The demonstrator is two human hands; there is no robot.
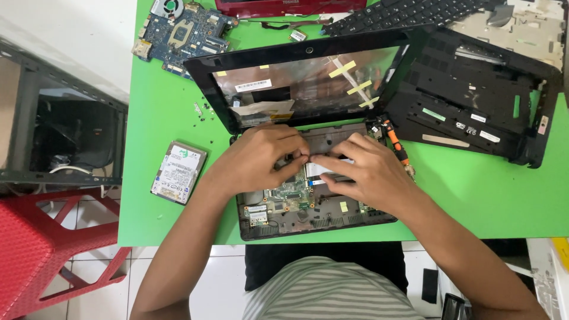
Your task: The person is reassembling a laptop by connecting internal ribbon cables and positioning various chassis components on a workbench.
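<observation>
One opened laptop base [296, 207] at near desk [474, 189] edge, circuit board exposed. Left hand [258, 160] and right hand [361, 172] meet over it, fingers [296, 155] pinching white ribbon cable [317, 172]. One screwdriver [396, 145] right, one hard drive [178, 172] left, one loose motherboard [181, 32] far left.

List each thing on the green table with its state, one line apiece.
Small black laptop base: opened up, circuit board bare.
Black screen bezel: tilted back, panel out, yellow tape strips showing.
Left hand: fingertips pinching at the base's middle.
Right hand: fingertips meeting the left's.
Silver hard drive: removed, lying flat.
Blue circuit board: removed, lying loose.
Orange-handled screwdriver: lying unused.
</observation>
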